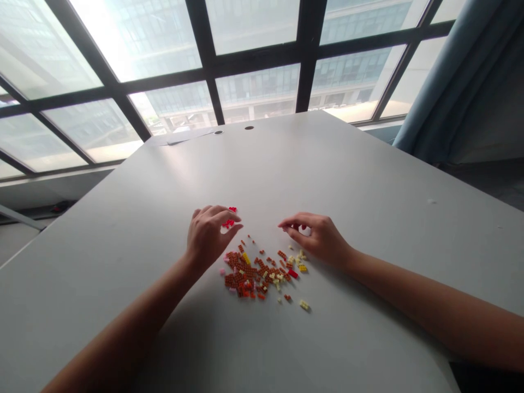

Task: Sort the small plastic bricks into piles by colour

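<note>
My left hand (pixel 208 233) hovers over the left side of the table, thumb and forefinger apart with nothing visible between them. Partly hidden behind it are several small red toy bricks (pixel 232 209). On the right, my right hand (pixel 319 233) has its thumb and forefinger pinched together; whatever may be in the pinch is too small to make out. Between and below both hands spreads a loose pile of brown toy bricks (pixel 248 271). Mixed in are pink, orange and pale yellow pieces, plus a longer red brick (pixel 292 273). Pale yellow bricks (pixel 301 256) lie just below my right hand.
A white table (pixel 286 169) reaches to large dark-framed windows (pixel 257 60). Two round cable holes (pixel 249 127) and a flat sheet (pixel 190 136) are at its far end. A blue curtain (pixel 442 82) hangs at the right. One pale yellow brick (pixel 304 305) lies apart in front.
</note>
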A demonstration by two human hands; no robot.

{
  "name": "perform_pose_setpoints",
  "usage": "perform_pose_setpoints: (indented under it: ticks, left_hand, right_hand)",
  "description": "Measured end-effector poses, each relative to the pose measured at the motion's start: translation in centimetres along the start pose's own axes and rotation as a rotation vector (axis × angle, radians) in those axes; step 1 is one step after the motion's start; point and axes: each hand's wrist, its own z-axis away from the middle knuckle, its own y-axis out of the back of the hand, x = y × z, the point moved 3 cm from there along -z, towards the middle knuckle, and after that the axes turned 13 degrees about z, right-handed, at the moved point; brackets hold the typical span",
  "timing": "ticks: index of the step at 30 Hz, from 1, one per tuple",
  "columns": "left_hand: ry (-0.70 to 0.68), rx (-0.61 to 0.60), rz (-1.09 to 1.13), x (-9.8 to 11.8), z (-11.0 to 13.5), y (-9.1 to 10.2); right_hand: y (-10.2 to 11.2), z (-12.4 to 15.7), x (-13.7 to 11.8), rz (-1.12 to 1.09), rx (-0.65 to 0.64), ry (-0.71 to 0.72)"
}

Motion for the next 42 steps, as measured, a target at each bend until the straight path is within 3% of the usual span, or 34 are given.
perform_pose_setpoints:
  ticks: [2, 4, 8, 14, 20, 25, 31, 35, 38, 42]
  left_hand:
    - [-0.062, -0.075, 0.138, 2.2, 0.2, -0.3]
    - [-0.129, -0.228, 0.232, 4.6, 0.5, -1.1]
    - [-0.15, -0.429, 0.228, 8.3, 1.1, -2.5]
    - [-0.088, -0.553, 0.154, 9.3, 0.8, -3.6]
    - [-0.067, -0.542, 0.179, 9.3, 0.8, -3.7]
    - [0.021, -0.317, 0.221, 7.2, -0.1, -1.1]
    - [0.084, -0.016, -0.188, 0.4, -1.8, 1.6]
    - [0.076, -0.012, -0.32, -2.4, -1.8, 1.3]
    - [0.064, -0.007, -0.3, -2.6, -1.5, 1.2]
    - [0.022, -0.026, -0.298, -2.0, -0.6, 1.4]
  right_hand:
    - [0.0, 0.0, 0.0, 0.005, -0.001, -0.005]
    - [0.0, 0.0, 0.0, 0.01, 0.001, -0.008]
    - [0.1, 0.0, -0.1, 0.018, 0.008, -0.011]
    - [0.1, 0.0, -0.1, 0.006, 0.003, -0.003]
    - [0.1, 0.0, -0.1, -0.008, -0.001, -0.003]
    - [0.0, 0.0, -0.1, -0.021, -0.002, -0.006]
    - [0.0, 0.0, 0.0, -0.043, -0.02, 0.001]
    - [0.7, -0.2, -0.7, -0.133, -0.196, 0.1]
    - [1.2, -0.3, -1.4, -0.098, -0.355, 0.231]
    - [1.4, -0.1, -1.8, 0.032, -0.42, 0.313]
